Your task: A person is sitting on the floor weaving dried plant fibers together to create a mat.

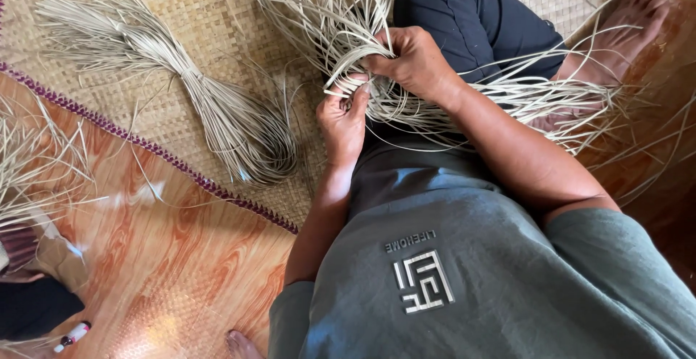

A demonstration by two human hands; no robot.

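I sit on a woven mat (188,11) with a loose mass of pale reed strips (341,18) across my lap. My right hand (413,62) is closed around a bent bunch of these strips just above my knee. My left hand (342,121) sits right below it, fingers pinching several strips where they curve. The strips fan out upward and to the right over my dark trousers (464,18) and toward my bare foot (623,25).
A tied, folded bundle of reed strips (225,120) lies on the mat to my left. More loose strips (36,163) lie on the orange wood-pattern floor (167,257). A small bottle (71,336) and dark cloth (32,308) are at the bottom left.
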